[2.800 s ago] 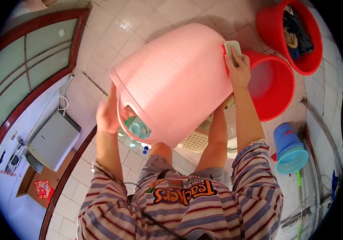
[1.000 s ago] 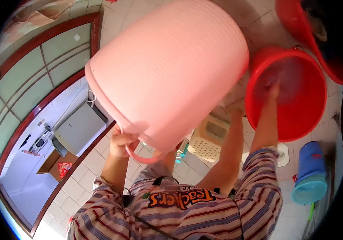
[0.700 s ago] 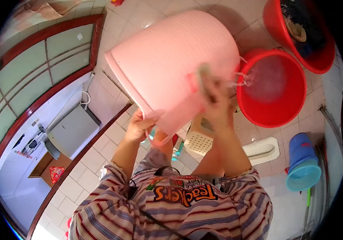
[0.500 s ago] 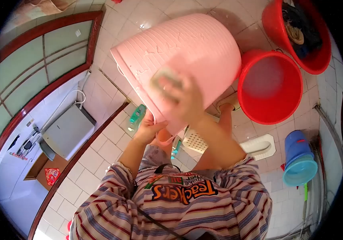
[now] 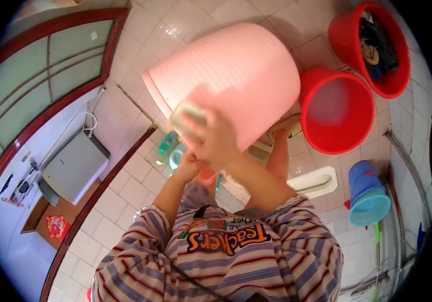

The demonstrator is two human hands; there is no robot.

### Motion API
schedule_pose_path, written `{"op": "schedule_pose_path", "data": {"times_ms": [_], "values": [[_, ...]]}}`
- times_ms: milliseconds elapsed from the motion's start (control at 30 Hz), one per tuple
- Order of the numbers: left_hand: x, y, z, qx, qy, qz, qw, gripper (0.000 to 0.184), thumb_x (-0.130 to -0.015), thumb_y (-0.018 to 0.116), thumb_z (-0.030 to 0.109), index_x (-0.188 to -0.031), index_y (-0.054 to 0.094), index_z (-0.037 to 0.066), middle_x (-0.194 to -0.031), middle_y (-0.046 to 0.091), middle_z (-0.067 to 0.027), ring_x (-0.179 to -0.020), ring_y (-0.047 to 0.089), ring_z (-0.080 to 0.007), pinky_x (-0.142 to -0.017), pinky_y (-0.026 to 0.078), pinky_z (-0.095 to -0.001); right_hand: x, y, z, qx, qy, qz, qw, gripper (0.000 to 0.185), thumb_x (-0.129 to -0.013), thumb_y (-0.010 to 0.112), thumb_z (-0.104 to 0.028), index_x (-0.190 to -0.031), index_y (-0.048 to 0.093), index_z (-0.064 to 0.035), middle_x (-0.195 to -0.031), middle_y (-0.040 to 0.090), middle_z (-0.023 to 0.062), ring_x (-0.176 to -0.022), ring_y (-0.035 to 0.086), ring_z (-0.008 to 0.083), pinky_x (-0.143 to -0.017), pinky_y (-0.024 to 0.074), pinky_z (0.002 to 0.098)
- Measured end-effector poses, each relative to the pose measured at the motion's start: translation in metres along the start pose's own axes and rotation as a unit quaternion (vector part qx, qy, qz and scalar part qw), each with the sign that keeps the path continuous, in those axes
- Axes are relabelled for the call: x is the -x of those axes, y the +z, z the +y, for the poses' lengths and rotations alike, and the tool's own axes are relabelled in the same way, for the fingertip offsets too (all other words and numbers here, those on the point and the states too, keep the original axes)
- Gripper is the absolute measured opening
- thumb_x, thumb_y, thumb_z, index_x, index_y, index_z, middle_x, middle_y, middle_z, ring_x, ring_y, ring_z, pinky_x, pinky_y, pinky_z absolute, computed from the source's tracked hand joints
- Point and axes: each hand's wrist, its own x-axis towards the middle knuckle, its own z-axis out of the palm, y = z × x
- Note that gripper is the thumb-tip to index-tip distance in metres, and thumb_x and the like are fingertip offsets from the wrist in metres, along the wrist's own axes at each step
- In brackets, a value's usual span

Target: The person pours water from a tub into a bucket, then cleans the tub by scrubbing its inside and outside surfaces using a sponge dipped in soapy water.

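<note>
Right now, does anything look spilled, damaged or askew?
No clear spill or damage shows. The pink tub is tipped sideways, but the left hand is at its rim, so that looks deliberate.

striped shirt (image 5: 256, 264) | orange "Teachers" lettering (image 5: 228, 237) | frilled cuffs (image 5: 156, 212) | grey shorts (image 5: 194, 195)

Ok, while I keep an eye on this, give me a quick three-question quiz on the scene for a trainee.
1. Which hand holds the scrubber?
2. True or false: the left hand is inside a red tub.
3. Fill in "nearer" or "farther": the dark items lie in the ____ of the two red tubs.

Key:
1. The right hand.
2. False; the left hand is gripping the pink tub.
3. Farther.
</note>
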Motion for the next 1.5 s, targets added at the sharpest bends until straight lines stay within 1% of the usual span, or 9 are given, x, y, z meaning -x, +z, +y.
{"op": "schedule_pose_path", "data": {"times_ms": [267, 333, 367, 600, 800, 1100, 1267, 1433, 1500], "values": [[-0.003, -0.008, 0.010, -0.048, -0.131, -0.114, 0.984, 0.044, -0.074, 0.063, -0.002, -0.117, 0.054, 0.000, -0.106, 0.062, -0.0102, -0.093, 0.060, -0.0188, -0.080, 0.050, -0.0323, -0.078, -0.108, 0.176, 0.304, 0.281, 0.127, 0.901, 0.038, -0.079, 0.063, -0.038, -0.112, 0.065, -0.0197, -0.101, 0.057, 0.0138, -0.096, 0.055, 0.0328, -0.083, 0.0468, 0.0421], [-0.029, -0.018, 0.035, 0.092, -0.147, -0.073, 0.982, 0.044, -0.075, 0.062, -0.001, -0.118, 0.053, -0.001, -0.105, 0.062, -0.0106, -0.093, 0.060, -0.0197, -0.079, 0.050, -0.0325, -0.063, -0.077, 0.153, 0.331, 0.064, 0.126, 0.933, 0.038, -0.077, 0.065, -0.037, -0.111, 0.065, -0.0204, -0.111, 0.055, 0.0130, -0.097, 0.055, 0.0330, -0.085, 0.0455, 0.0429], [-0.034, -0.025, 0.041, 0.232, -0.171, -0.023, 0.957, 0.044, -0.076, 0.061, 0.000, -0.119, 0.052, -0.002, -0.105, 0.061, -0.0111, -0.093, 0.060, -0.0206, -0.078, 0.051, -0.0327, -0.051, -0.058, 0.114, 0.234, 0.170, 0.074, 0.955, 0.038, -0.077, 0.065, -0.035, -0.112, 0.064, -0.0218, -0.119, 0.053, 0.0124, -0.099, 0.054, 0.0333, -0.086, 0.0449, 0.0433], [-0.024, -0.018, 0.004, 0.149, -0.089, 0.021, 0.985, 0.044, -0.078, 0.060, -0.007, -0.120, 0.049, -0.004, -0.113, 0.057, -0.0136, -0.099, 0.058, -0.0245, -0.083, 0.051, -0.0358, -0.010, -0.017, 0.049, 0.094, -0.053, -0.022, 0.994, 0.034, -0.077, 0.064, -0.025, -0.111, 0.064, -0.0225, -0.104, 0.058, 0.0133, -0.092, 0.056, 0.0328, -0.080, 0.0466, 0.0397], [-0.020, -0.007, -0.007, 0.182, -0.065, -0.029, 0.981, 0.048, -0.076, 0.061, -0.008, -0.121, 0.047, -0.003, -0.113, 0.057, -0.0128, -0.100, 0.058, -0.0241, -0.083, 0.050, -0.0359, -0.053, -0.116, 0.185, 0.260, 0.342, 0.107, 0.897, 0.037, -0.079, 0.061, -0.037, -0.113, 0.063, -0.0212, -0.091, 0.058, 0.0135, -0.091, 0.057, 0.0287, -0.076, 0.0482, 0.0386], [-0.010, 0.000, -0.015, 0.084, 0.042, 0.003, 0.996, 0.040, -0.078, 0.064, -0.003, -0.116, 0.053, -0.002, -0.107, 0.060, -0.0081, -0.098, 0.058, -0.0176, -0.083, 0.048, -0.0299, 0.012, 0.004, 0.011, -0.022, -0.090, -0.038, 0.995, 0.032, -0.075, 0.063, -0.027, -0.106, 0.065, -0.0211, -0.103, 0.060, 0.0121, -0.090, 0.057, 0.0316, -0.078, 0.0459, 0.0440], [-0.015, 0.000, 0.000, 0.159, -0.086, -0.024, 0.983, 0.040, -0.078, 0.065, -0.002, -0.116, 0.052, -0.002, -0.106, 0.060, -0.0085, -0.098, 0.058, -0.0171, -0.084, 0.048, -0.0302, -0.049, -0.107, 0.159, 0.293, 0.271, 0.074, 0.914, 0.037, -0.081, 0.059, -0.038, -0.111, 0.063, -0.0164, -0.084, 0.058, 0.0150, -0.082, 0.059, 0.0321, -0.072, 0.0473, 0.0438], [0.000, 0.023, -0.017, 0.047, -0.106, -0.030, 0.993, 0.038, -0.079, 0.064, -0.001, -0.116, 0.053, -0.003, -0.108, 0.060, -0.0093, -0.099, 0.057, -0.0170, -0.084, 0.048, -0.0307, -0.046, -0.055, 0.073, 0.142, 0.254, -0.044, 0.956, 0.038, -0.079, 0.063, -0.033, -0.116, 0.062, -0.0233, -0.101, 0.058, 0.0129, -0.091, 0.058, 0.0319, -0.078, 0.0475, 0.0411], [0.008, 0.031, -0.020, 0.147, -0.044, -0.017, 0.988, 0.037, -0.080, 0.063, -0.001, -0.115, 0.053, -0.003, -0.110, 0.059, -0.0096, -0.100, 0.056, -0.0169, -0.085, 0.048, -0.0303, -0.019, -0.013, 0.013, 0.067, 0.057, -0.027, 0.996, 0.035, -0.076, 0.066, -0.030, -0.111, 0.065, -0.0262, -0.112, 0.059, 0.0091, -0.096, 0.058, 0.0321, -0.084, 0.0470, 0.0395]]}}
